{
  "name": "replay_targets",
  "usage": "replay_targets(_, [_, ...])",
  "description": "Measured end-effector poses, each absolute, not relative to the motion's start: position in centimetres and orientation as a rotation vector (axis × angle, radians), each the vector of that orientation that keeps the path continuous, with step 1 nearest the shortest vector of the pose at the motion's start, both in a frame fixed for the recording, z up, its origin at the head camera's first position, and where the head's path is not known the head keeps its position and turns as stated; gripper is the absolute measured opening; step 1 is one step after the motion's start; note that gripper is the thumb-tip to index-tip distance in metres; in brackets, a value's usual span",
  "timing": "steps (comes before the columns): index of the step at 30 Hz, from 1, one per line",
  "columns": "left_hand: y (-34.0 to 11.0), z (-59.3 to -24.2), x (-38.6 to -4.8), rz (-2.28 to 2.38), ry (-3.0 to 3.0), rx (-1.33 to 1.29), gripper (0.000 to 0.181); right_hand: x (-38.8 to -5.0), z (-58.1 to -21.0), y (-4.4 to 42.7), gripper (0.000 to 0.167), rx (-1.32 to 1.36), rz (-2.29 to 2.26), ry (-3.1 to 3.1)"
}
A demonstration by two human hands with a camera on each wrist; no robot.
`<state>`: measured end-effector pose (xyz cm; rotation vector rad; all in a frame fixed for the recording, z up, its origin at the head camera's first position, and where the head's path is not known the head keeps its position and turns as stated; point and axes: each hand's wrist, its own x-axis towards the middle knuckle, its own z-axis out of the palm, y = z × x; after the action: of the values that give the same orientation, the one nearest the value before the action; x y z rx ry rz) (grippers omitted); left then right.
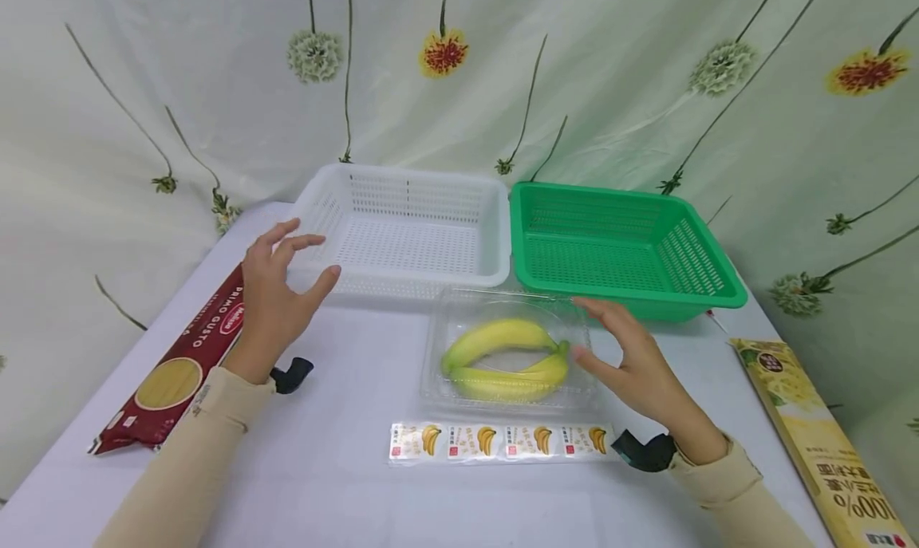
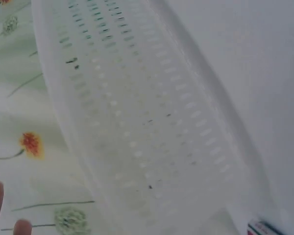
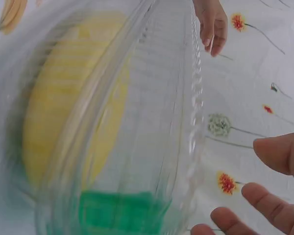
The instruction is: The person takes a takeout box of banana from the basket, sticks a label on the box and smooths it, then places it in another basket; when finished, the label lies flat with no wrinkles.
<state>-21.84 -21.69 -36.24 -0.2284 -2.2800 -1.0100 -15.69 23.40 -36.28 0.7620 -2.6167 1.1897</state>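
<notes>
Two yellow-green bananas (image 1: pixel 502 337) lie inside a clear plastic clamshell box (image 1: pixel 435 392) in the middle of the table. My right hand (image 1: pixel 639 364) is at the box's right side, thumb and fingers spread. In the right wrist view its fingers (image 3: pixel 272 208) appear apart from the clear plastic. Whether the lid is fully closed I cannot tell. My left hand (image 1: pixel 278 305) hovers in front of the white basket's left end, holding nothing, its fingers loosely bent and apart. A strip of banana-printed stickers (image 1: pixel 502 443) lies just in front of the box.
Behind the box stand a white perforated basket (image 1: pixel 402 278) and a green one (image 1: pixel 632 295), side by side. A dark red pasta packet (image 1: pixel 168 384) lies at left, partly behind my left arm. At the right edge lies a yellow pasta packet (image 1: pixel 826 444). Flowered cloth hangs behind.
</notes>
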Motion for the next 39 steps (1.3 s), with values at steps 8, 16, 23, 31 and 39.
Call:
replay_targets(8, [-20.9, -35.9, -18.1, -0.794, -2.786, -0.470, 0.053, -13.8, -36.7, 19.8, 0.047, 1.079, 1.219, -2.413])
replay_targets(16, [-20.3, -37.6, -17.7, -1.100, -3.094, -0.879, 0.058, -12.8, -37.7, 16.9, 0.040, 1.367, 1.361, -2.375])
replay_targets(23, [-18.8, -38.8, -17.7, -1.204, -3.183, -1.105, 0.049, -12.0, -38.6, 14.8, 0.038, 1.547, 1.411, -2.392])
replay_targets(31, [-17.4, -39.1, -18.5, -1.336, -3.254, -1.237, 0.046, -12.2, -40.2, 13.1, 0.033, 1.722, 1.309, -2.597])
replay_targets(39, [-16.5, -39.4, -19.0, -1.444, -3.248, -1.405, 0.032, -12.7, -41.0, 10.7, 0.035, 1.762, 1.228, -2.778])
